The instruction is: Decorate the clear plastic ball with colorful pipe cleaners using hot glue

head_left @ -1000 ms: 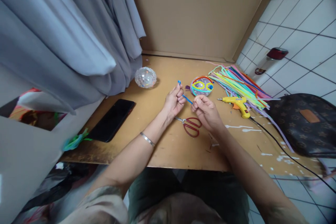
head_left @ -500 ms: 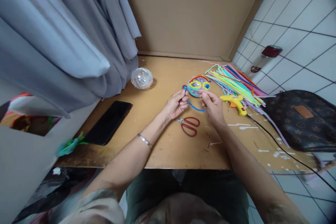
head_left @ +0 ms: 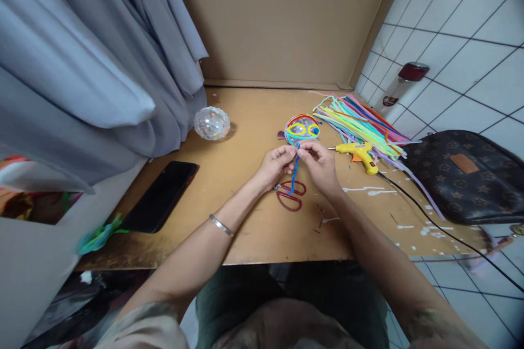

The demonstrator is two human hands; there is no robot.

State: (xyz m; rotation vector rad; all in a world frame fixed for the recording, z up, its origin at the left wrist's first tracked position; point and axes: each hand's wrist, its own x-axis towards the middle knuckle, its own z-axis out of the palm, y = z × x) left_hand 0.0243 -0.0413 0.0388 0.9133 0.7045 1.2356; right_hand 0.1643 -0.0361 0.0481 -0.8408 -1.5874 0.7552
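A blue pipe cleaner [head_left: 295, 173] is pinched at its curled upper end between the fingertips of my left hand [head_left: 278, 165] and my right hand [head_left: 319, 163]. Its loose end dangles over the red-handled scissors [head_left: 290, 203] lying on the table. Just beyond my fingers sits a clear round ball [head_left: 302, 128] decorated with red, yellow, blue and teal pipe cleaner shapes. To the right of my right hand lies a yellow glue gun [head_left: 357, 155], its nozzle pointing left.
Behind the glue gun lies a bundle of coloured pipe cleaners [head_left: 362, 125], beside a dark patterned bag [head_left: 470, 180]. A clear ball [head_left: 212, 123] stands at the left, near a grey curtain [head_left: 123, 65]. A black phone [head_left: 161, 196] lies front left. A red-lidded bottle [head_left: 401, 84] stands back right.
My hands have come together, and the right fingers now meet the left at the blue pipe cleaner's curled end. Its tail has swung down from pointing right. The view has shifted slightly.
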